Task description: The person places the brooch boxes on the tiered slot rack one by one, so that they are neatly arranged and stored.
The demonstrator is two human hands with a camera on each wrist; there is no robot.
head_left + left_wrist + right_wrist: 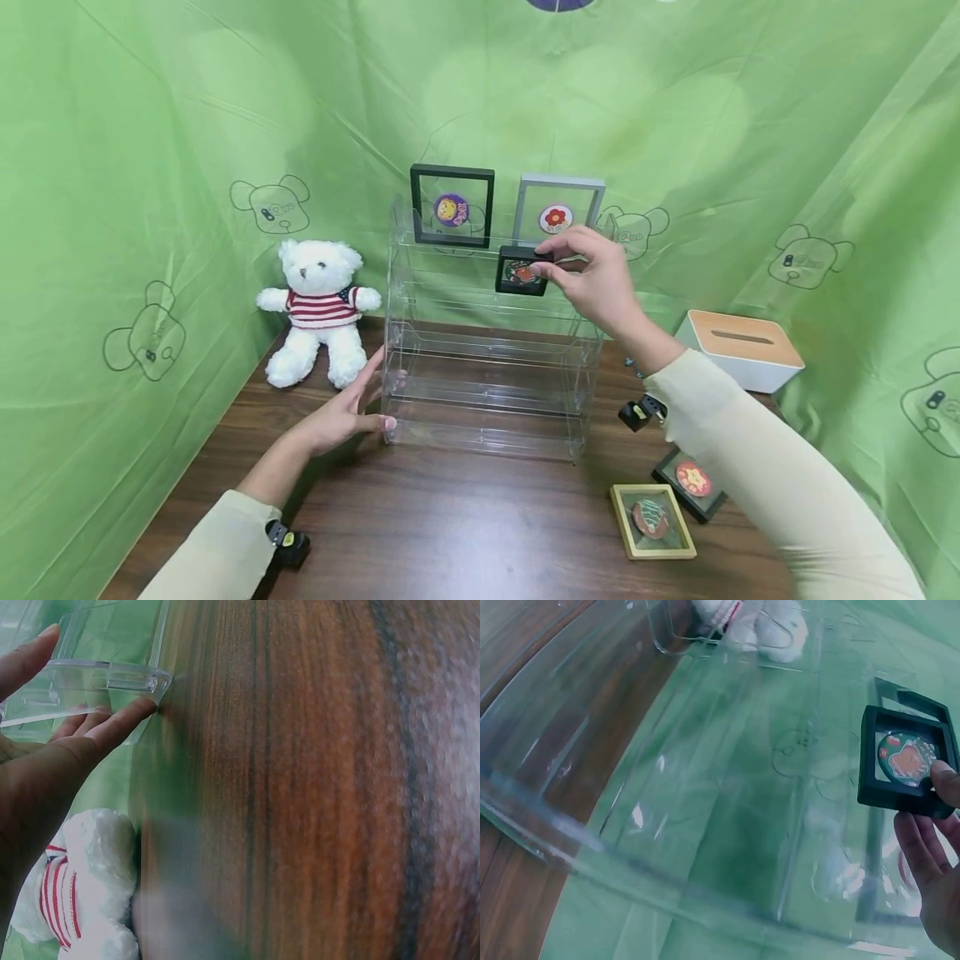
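Note:
My right hand point(596, 271) pinches a small black display frame point(517, 278) between thumb and fingers. A round green badge with an orange-brown figure sits inside it. In the head view the small frame is in front of the upper tiers of a clear acrylic shelf rack point(483, 442). A black frame with a purple badge point(452, 242) and a grey frame with a red flower badge point(597, 204) stand upright on the top tier. My left hand point(333, 421) rests at the rack's left side, fingers extended along it and thumb by the front edge.
A white teddy bear point(321, 275) in a striped shirt sits left of the rack. Behind the right arm stands a tissue box point(750, 354). A gold frame point(678, 552) and a dark frame point(703, 508) lie on the wooden table point(450, 533) at right. Green cloth hangs around.

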